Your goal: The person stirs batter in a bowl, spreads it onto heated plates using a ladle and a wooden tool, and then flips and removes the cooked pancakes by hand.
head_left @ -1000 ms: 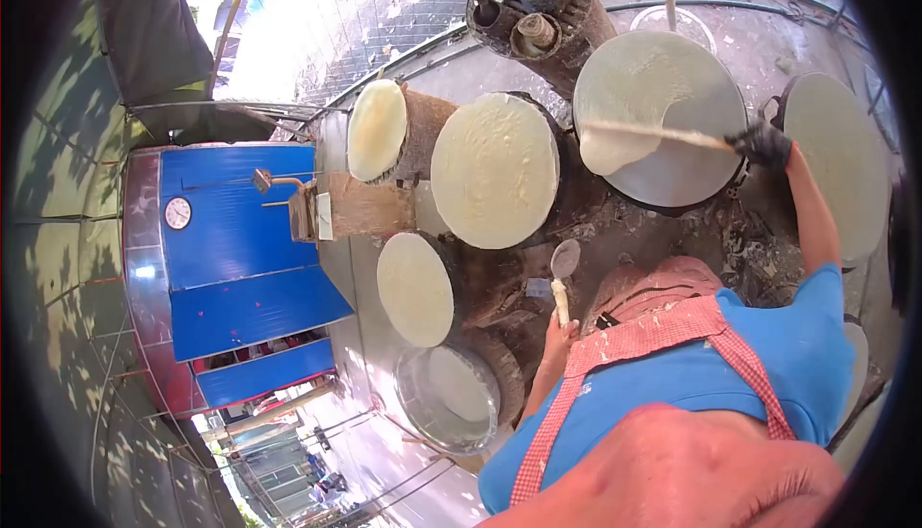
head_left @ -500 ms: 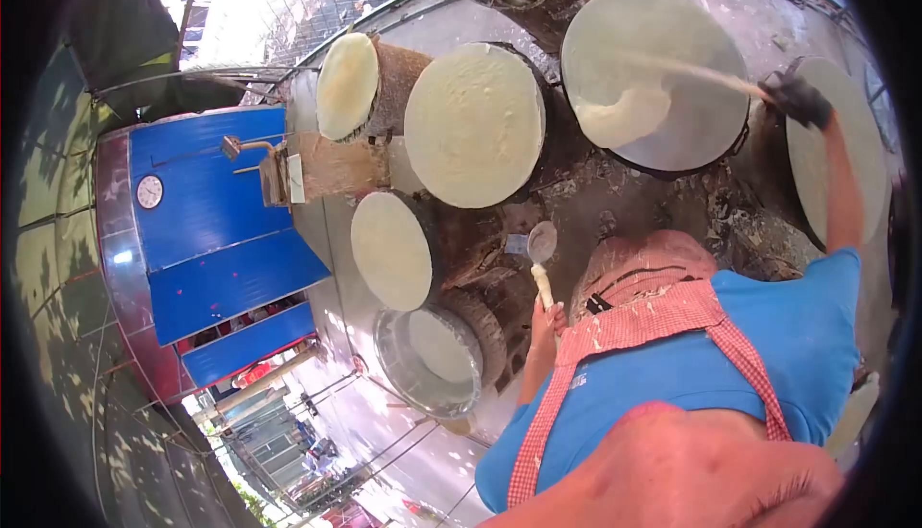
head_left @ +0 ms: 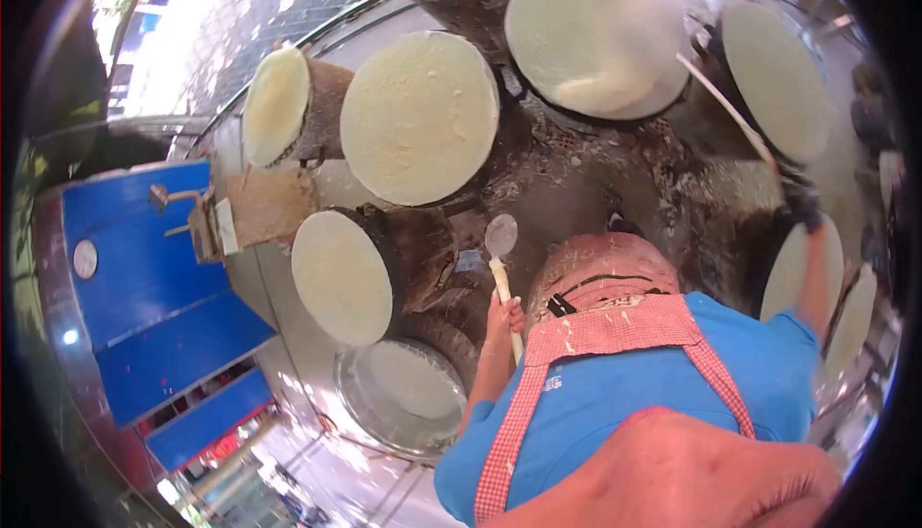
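Over batter (head_left: 600, 86), best keep stick (head_left: 730, 106) flat, pressure light & even. R hand (head_left: 802, 197), gloved, out at approx 2 o'clock from chest, grips stick's nr end; tip by pan's (head_left: 615, 118) 3 o'clock rim, contact unclear. L hand (head_left: 507, 315) low, wrapped round ladle (head_left: 501, 235) handle, bowl at 12.

Site: cooking workshop or food stall, partly open-air. Evidence: large round griddles (head_left: 420, 120), several coated with pale batter (head_left: 610, 91), stand ahead of the left hand (head_left: 505, 315) and around the right hand (head_left: 802, 200); drum-shaped bases (head_left: 329, 110) support some. A wide basin (head_left: 357, 413) sits left of the left hand. Farther left: blue panels (head_left: 163, 278), wall clock (head_left: 85, 258). Sunlit paving (head_left: 269, 0) lies beyond the griddles.
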`<act>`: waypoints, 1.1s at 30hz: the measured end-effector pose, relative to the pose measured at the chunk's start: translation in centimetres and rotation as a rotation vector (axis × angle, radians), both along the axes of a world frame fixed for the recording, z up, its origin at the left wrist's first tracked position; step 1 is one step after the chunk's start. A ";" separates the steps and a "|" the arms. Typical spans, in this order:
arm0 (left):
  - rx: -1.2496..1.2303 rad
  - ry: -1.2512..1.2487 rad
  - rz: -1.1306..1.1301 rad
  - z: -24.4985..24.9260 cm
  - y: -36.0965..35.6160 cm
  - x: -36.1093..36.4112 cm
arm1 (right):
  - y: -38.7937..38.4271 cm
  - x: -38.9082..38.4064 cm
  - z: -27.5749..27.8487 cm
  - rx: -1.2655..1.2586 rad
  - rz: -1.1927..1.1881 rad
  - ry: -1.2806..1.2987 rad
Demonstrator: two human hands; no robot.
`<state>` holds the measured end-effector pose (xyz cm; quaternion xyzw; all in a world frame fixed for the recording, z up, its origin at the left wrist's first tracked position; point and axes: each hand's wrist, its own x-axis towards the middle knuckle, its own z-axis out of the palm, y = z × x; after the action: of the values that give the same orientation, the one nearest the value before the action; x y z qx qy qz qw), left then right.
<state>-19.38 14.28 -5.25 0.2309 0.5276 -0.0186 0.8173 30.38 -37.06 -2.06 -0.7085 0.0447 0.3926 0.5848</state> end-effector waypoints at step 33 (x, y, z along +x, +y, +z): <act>-0.310 -0.695 0.102 10.4 1.1 -3.8 | 32.9 -19.4 -4.9 -0.693 0.294 -1.011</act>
<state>-23.23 15.36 5.19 0.0707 0.2207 0.0217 0.9725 11.01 -4.15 -6.94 -0.9535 -0.2106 0.0482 0.2100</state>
